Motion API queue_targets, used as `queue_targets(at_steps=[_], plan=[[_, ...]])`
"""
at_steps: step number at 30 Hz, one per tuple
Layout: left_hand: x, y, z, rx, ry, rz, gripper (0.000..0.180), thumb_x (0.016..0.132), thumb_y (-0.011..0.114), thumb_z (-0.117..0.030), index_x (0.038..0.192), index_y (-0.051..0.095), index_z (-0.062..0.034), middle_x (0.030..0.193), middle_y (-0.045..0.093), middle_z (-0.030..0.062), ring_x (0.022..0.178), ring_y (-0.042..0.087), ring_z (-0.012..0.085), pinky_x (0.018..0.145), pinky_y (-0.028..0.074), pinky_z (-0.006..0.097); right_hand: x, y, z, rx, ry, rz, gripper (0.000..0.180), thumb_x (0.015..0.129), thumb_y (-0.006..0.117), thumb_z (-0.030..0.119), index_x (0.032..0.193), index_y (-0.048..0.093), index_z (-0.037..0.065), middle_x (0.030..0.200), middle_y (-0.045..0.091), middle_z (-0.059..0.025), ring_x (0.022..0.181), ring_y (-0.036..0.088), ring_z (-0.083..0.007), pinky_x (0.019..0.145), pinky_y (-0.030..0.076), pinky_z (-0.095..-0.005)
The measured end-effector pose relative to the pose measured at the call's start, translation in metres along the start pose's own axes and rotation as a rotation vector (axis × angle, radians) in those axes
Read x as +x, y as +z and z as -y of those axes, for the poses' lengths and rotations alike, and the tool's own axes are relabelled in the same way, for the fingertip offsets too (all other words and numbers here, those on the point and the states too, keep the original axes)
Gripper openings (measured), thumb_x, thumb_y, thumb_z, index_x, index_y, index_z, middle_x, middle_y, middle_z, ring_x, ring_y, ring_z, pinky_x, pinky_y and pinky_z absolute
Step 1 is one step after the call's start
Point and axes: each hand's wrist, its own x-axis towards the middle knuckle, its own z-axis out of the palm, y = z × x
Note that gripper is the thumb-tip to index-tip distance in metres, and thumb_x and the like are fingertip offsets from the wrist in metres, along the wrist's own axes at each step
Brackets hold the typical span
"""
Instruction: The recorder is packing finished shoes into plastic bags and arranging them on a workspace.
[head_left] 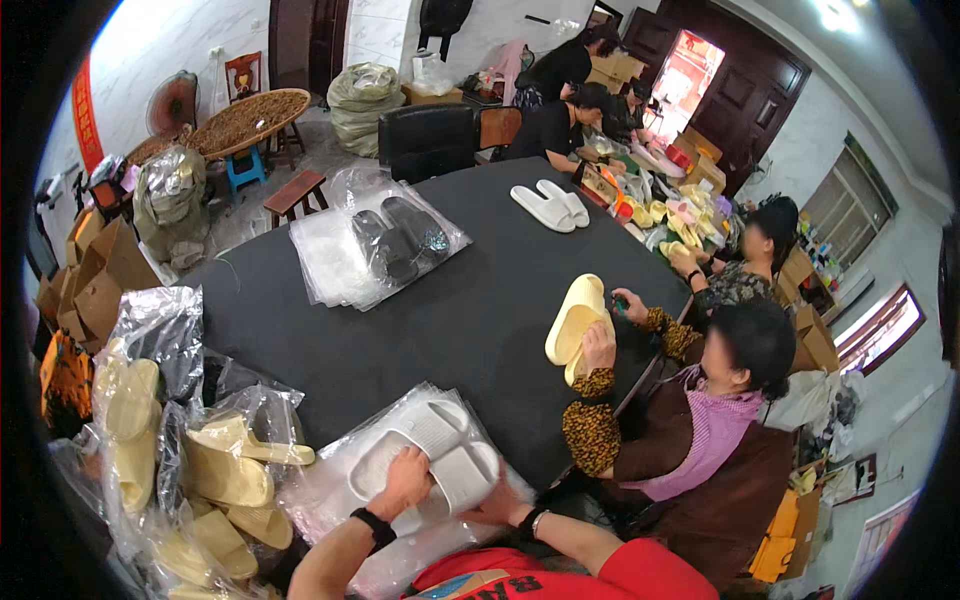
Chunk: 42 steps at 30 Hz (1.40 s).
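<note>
A pair of pale grey slippers (432, 430) lies side by side on a stack of clear plastic bags (385, 575) at the table's near edge. My left hand (408, 478) is closed on the pair between the two soles, fingers over the left slipper. At the outer side of the right slipper (465, 475), my right hand (500, 500) grips its edge, with the fingers partly hidden. Left of my arm, bagged yellow slippers (230, 475) are heaped. Whether the grey pair is partly inside a bag, I cannot tell.
On the dark table (480, 300) lie bagged black slippers (395, 240) and a white pair (550, 207). At right, a co-worker's hand (598, 347) holds yellow slippers (577, 320). Other people work over a slipper pile (690, 210) farther off. Cardboard boxes (110, 270) stand left.
</note>
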Motion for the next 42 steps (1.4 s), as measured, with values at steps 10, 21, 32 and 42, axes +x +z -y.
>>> queue_targets(at_steps=[10, 21, 32, 42], plan=[[0.004, 0.007, 0.055, 0.043, -0.137, -0.16, 0.026, 0.063, 0.049, 0.0, 0.089, 0.054, 0.0017, 0.09, 0.053, 0.019, 0.085, 0.051, 0.0373, 0.074, 0.043, 0.044, -0.008, 0.027, -0.014, -0.027, 0.051, -0.083, 0.064, 0.078, 0.042, 0.062, 0.129, 0.039, 0.023, 0.138, 0.029, -0.0081, 0.13, 0.021, -0.0278, 0.096, 0.002, -0.0663], [0.018, -0.03, -0.022, -0.063, -0.098, -0.186, 0.029, 0.065, 0.05, -0.005, 0.092, 0.055, 0.0025, 0.09, 0.054, 0.0209, 0.088, 0.05, 0.0399, 0.077, 0.042, 0.045, -0.039, 0.021, 0.001, 0.049, -0.115, -0.161, 0.06, 0.082, 0.04, 0.055, 0.132, 0.036, 0.022, 0.137, 0.032, -0.0088, 0.13, 0.021, -0.027, 0.101, 0.001, -0.0601], [0.04, 0.027, 0.03, 0.169, 0.014, -0.023, 0.03, 0.062, 0.051, -0.006, 0.092, 0.054, 0.0009, 0.093, 0.054, 0.0178, 0.085, 0.052, 0.0348, 0.073, 0.046, 0.043, -0.027, 0.024, -0.011, 0.07, -0.125, 0.057, 0.062, 0.075, 0.044, 0.062, 0.126, 0.043, 0.027, 0.133, 0.037, -0.0096, 0.128, 0.025, -0.0285, 0.098, 0.005, -0.0617], [0.127, -0.047, 0.085, 0.139, -0.395, -0.198, 0.032, 0.066, 0.046, 0.0, 0.096, 0.054, 0.0041, 0.097, 0.053, 0.0231, 0.093, 0.048, 0.04, 0.08, 0.041, 0.045, -0.03, 0.044, -0.014, 0.186, -0.168, -0.196, 0.066, 0.066, 0.057, 0.059, 0.124, 0.045, 0.028, 0.135, 0.034, -0.0037, 0.128, 0.024, -0.025, 0.097, 0.01, -0.0596]])
